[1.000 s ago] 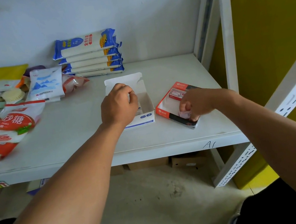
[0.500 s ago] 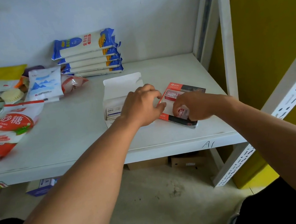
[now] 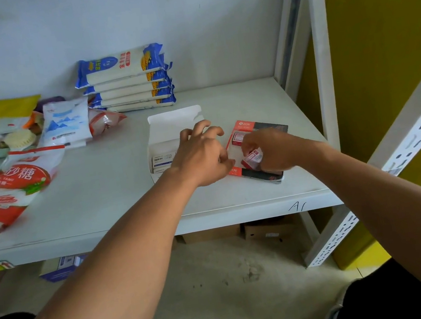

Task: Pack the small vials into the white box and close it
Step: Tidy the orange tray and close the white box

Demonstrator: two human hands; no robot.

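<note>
The white box (image 3: 169,131) lies open on the shelf, lid flap folded back, with small labelled packs (image 3: 163,159) inside its near end. My left hand (image 3: 203,155) hovers over the box's right side, fingers spread, holding nothing that I can see. Just to the right lies a red, white and black tray-like pack (image 3: 257,130). My right hand (image 3: 271,151) rests on it, fingers pinched around a small red-and-white labelled item (image 3: 253,157). The two hands almost touch.
Stacked blue-and-white noodle packs (image 3: 128,81) sit at the back. Sugar bag (image 3: 12,188), a blue-white pouch (image 3: 66,124) and clutter fill the left. A white shelf upright (image 3: 323,58) and yellow panel (image 3: 385,49) stand on the right. Cardboard boxes (image 3: 270,228) lie under the shelf.
My left hand left the white box's inside and moved right toward the red pack, fingers spreading. My right hand has lifted a small red-and-white item from that pack.
</note>
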